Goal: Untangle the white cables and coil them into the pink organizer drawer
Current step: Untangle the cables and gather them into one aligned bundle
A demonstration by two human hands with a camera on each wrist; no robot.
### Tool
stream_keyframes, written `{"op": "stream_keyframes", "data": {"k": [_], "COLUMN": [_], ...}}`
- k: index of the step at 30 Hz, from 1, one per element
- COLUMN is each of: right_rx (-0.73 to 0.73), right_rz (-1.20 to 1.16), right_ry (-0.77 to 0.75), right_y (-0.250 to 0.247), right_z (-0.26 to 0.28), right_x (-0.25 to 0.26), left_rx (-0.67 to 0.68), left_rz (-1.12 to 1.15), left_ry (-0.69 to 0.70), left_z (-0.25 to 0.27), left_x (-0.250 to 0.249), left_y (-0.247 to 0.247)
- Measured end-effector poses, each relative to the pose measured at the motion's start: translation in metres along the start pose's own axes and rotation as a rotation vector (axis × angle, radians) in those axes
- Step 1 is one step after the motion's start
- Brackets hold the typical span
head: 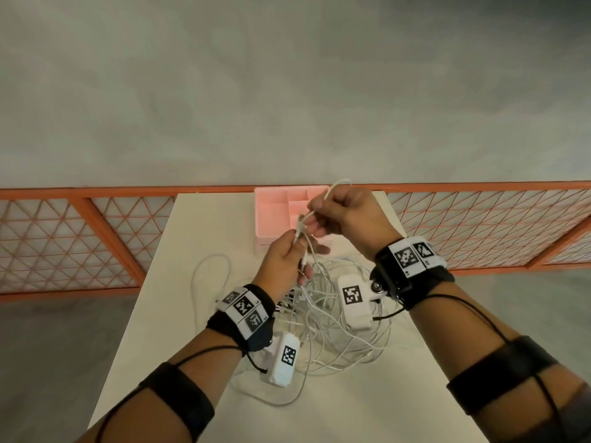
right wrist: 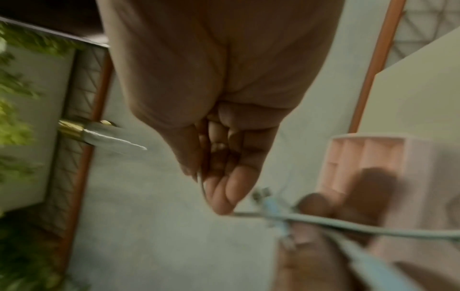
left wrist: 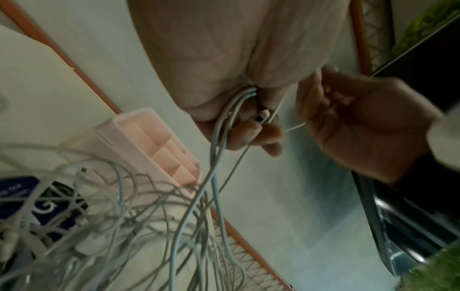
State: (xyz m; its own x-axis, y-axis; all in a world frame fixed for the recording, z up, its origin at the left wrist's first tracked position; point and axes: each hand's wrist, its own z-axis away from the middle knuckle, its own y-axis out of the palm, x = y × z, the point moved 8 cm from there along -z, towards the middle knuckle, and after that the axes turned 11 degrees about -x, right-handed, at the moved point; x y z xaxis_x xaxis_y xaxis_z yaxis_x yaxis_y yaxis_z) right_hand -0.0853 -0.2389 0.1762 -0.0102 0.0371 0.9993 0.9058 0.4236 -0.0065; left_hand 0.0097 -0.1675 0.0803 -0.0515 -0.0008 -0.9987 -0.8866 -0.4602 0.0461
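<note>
Step in hand, by judgement: freeing one strand from the tangled heap of thin white cables (head: 323, 318).

Left of the pink plastic compartmented organizer drawer (head: 275, 215): a single cable loop trailing out of the heap on the pale rectangular tabletop (head: 204, 225).

In front of the drawer, raised: left hand (head: 283, 262) clamped round several strands, one white plug end (left wrist: 262, 115) showing at the fingers. Keep this grip fixed as an anchor.

Right of that, over the drawer's near right corner: right hand (head: 347, 215) pinching one strand, an arc standing above the knuckles. Draw slowly; stop on resistance, feed the plug back through any crossing.

Drawer compartments: visible ones bare; those under the right hand hidden. No coil stowed yet.
</note>
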Motion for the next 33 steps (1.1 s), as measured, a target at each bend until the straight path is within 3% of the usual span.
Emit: {"op": "stream_keyframes", "data": {"k": [5, 8, 12, 16, 22, 29, 33], "right_rx": [-0.187, -0.184, -0.041, 0.138, 0.067, 0.058, 0.107], "right_rz": [-0.285, -0.306, 0.053, 0.427, 0.766, 0.982, 0.932], "right_ry": [-0.114, -0.089, 0.02, 0.035, -0.125, -0.193, -0.204], "right_y": [-0.023, -0.031, -0.018, -0.002, -0.016, -0.026, -0.017], "right_z": [-0.006, -0.007, 0.001, 0.018, 0.014, 0.007, 0.004], "right_x": [0.036, 0.024, -0.032, -0.09, -0.115, -0.119, -0.099], "left_rx": [0.052, 0.009, -0.037, -0.05, -0.069, -0.083, -0.159], "left_rz": [0.01, 0.047, 0.164, 0.285, 0.405, 0.499, 0.364], "left_ry": [-0.016, -0.096, -0.126, -0.115, -0.118, -0.113, -0.004], "left_z": [0.007, 0.005, 0.001, -0.006, -0.008, -0.007, -0.013], "left_x": [0.01, 0.012, -0.009, -0.036, -0.056, -0.063, -0.063], "left_y": [0.004, -0.003, -0.006, -0.006, -0.016, -0.021, -0.033]}}
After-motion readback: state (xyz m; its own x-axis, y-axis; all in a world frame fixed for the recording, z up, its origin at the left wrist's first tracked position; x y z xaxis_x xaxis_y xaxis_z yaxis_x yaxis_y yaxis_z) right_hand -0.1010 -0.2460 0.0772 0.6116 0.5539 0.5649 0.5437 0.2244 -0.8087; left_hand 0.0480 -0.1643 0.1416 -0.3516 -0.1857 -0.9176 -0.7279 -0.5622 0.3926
